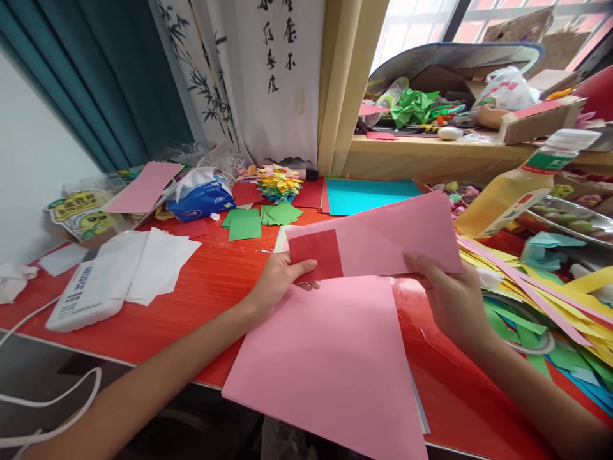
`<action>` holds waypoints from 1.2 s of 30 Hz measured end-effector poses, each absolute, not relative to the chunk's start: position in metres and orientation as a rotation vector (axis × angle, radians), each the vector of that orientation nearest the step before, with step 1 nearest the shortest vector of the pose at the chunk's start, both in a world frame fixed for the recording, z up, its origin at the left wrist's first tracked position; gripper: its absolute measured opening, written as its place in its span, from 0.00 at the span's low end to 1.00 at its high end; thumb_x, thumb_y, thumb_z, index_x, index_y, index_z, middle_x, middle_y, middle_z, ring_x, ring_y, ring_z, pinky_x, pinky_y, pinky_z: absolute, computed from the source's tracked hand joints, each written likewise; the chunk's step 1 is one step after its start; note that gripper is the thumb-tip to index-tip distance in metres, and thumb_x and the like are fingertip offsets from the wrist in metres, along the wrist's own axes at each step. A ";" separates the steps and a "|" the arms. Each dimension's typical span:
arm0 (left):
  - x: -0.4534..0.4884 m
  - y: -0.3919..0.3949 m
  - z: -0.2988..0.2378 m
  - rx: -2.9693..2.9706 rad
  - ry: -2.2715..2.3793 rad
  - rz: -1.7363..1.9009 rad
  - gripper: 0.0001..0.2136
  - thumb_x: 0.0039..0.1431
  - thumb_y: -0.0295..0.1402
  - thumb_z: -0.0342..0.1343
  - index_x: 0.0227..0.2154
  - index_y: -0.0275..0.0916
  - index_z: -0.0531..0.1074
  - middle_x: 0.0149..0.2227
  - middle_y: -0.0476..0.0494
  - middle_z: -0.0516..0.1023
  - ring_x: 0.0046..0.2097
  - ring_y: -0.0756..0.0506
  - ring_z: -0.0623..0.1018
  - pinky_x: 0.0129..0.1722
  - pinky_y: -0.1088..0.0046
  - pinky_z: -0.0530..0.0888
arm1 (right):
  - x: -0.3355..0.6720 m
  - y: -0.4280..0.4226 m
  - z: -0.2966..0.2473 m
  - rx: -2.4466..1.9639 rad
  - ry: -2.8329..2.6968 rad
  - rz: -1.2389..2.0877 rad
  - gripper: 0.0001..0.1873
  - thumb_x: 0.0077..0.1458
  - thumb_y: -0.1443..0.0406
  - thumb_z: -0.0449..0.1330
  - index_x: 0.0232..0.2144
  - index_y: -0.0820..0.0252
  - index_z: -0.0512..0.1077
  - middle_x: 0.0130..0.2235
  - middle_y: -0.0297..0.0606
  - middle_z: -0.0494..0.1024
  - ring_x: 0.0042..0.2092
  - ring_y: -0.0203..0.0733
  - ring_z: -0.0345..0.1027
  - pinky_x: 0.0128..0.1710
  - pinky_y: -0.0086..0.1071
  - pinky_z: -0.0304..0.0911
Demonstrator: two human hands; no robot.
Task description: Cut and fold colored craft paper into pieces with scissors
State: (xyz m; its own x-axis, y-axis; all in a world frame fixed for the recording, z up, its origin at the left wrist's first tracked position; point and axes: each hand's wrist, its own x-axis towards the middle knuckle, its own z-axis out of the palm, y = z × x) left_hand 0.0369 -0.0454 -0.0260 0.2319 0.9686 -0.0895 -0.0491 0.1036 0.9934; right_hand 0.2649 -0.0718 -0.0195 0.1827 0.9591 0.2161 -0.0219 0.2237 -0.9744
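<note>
Bright daylight from window (419,29), glare on tabletop (421,313)

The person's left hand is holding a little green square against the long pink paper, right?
Not quite: the little square is red, as the head view shows. The left hand does hold it against the long pink paper.
</note>
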 end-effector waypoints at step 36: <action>0.021 -0.033 -0.012 1.119 1.055 1.373 0.11 0.46 0.37 0.58 0.29 0.33 0.72 0.31 0.42 0.78 0.27 0.47 0.78 0.23 0.77 0.71 | 0.254 -0.080 -0.001 -1.369 -1.576 1.576 0.13 0.43 0.63 0.61 0.36 0.55 0.71 0.30 0.32 0.69 0.31 0.34 0.61 0.25 0.26 0.53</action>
State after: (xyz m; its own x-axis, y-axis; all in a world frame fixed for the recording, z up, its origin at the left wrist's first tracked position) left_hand 0.0209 -0.0325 -0.0124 -0.0381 0.9960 0.0811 -0.1787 -0.0866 0.9801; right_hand 0.2545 -0.0801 -0.0007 -0.3543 0.8904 -0.2858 0.2858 -0.1879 -0.9397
